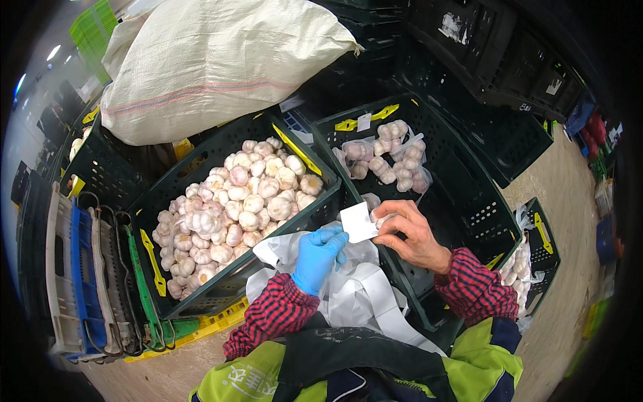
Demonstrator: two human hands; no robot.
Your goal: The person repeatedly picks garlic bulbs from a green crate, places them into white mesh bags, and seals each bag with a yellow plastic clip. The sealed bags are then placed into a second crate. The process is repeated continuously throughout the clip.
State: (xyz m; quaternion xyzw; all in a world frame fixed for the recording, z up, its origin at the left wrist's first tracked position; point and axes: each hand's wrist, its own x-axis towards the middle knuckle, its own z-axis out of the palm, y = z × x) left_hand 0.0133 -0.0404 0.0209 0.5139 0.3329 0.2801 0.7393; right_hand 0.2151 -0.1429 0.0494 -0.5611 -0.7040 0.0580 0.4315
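Observation:
A blank white square label (358, 222) is between my hands, over the near rim of the right crate. My left hand (317, 259), in a blue glove, pinches its left edge. The fingers of my bare right hand (413, 233) grip its right edge. Behind the label, partly hidden by my right fingers, are pale garlic bulbs (371, 201); whether I hold them cannot be told. Below my hands, a white strip of label backing (380, 296) trails over crumpled thin white plastic (341, 286). Loose garlic bulbs (241, 201) are heaped in the dark green crate (261, 251) at left.
The right crate (467, 201) holds several bagged garlic portions (394, 156). A large woven sack (221, 65) lies beyond the left crate. Folded crates (85, 281) stand at far left, above a yellow pallet (221, 321). Another crate (545, 261) with bagged garlic (517, 271) sits at right.

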